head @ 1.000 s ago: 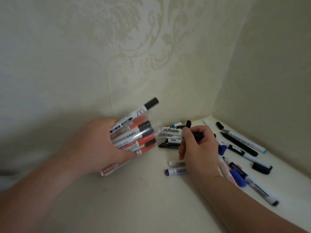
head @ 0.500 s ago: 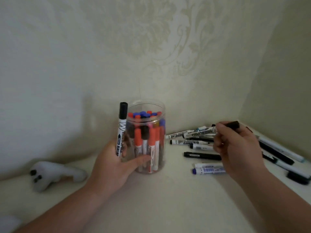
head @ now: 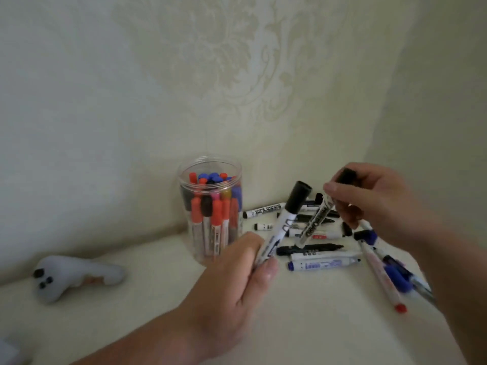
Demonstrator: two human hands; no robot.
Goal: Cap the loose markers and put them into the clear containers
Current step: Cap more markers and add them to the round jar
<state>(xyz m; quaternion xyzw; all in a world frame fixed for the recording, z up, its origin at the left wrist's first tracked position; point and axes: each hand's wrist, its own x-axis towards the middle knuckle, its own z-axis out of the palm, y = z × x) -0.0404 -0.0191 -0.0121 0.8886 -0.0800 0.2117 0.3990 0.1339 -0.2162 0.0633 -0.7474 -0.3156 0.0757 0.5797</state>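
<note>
A clear jar (head: 210, 164) stands upright against the wall, packed with several red, blue and black capped markers. My left hand (head: 232, 283) grips the lower end of a white marker with a black cap (head: 286, 222), tilted up to the right, just right of the jar. My right hand (head: 374, 201) holds the black-capped end of a whiteboard marker (head: 315, 225) that slants down to the left over the pile. Several loose markers (head: 321, 263) lie on the surface between and under my hands.
A small white plush toy (head: 71, 275) lies at the left on the cream surface (head: 303, 325). Patterned walls meet in a corner behind the pile. More pens, one red-tipped (head: 383, 280) and some blue-capped (head: 398, 276), lie at the right under my right forearm.
My left hand has let go of the jar, which now stands alone, and carried its black-capped marker to the right. My right hand lifted a whiteboard marker off the pile.
</note>
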